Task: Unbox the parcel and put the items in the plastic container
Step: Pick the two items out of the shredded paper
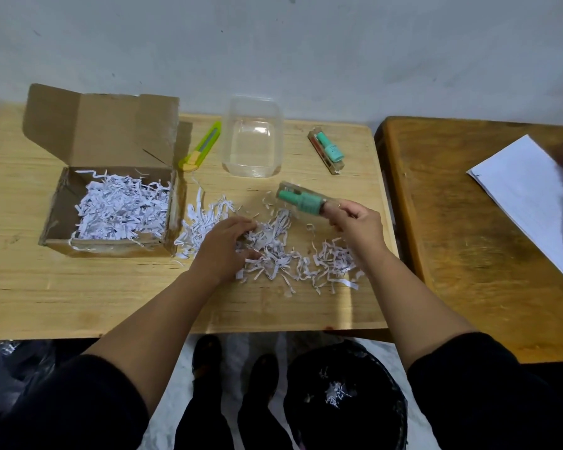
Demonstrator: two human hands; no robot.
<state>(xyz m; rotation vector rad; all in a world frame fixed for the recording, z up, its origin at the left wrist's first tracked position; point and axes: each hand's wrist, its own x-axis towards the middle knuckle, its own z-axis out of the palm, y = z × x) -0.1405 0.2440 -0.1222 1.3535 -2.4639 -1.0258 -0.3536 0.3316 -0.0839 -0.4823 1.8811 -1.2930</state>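
An open cardboard box [62,206] sits at the table's left, filled with white shredded paper [121,209]. More shreds [280,254] lie spread over the table's middle. My left hand [223,246] rests in that loose pile, fingers curled among the strips. My right hand [355,222] holds a green bottle in clear packaging [301,200] just above the table, right of the pile. A second packaged green bottle [327,150] lies flat near the back right. The clear plastic container [252,138] stands at the back centre with nothing inside.
A green and yellow utility knife [200,147] lies between box and container. A darker wooden table [468,222] adjoins at the right with white paper sheets [530,196] on it. Below the front edge stands a black bin [345,394] holding some shreds.
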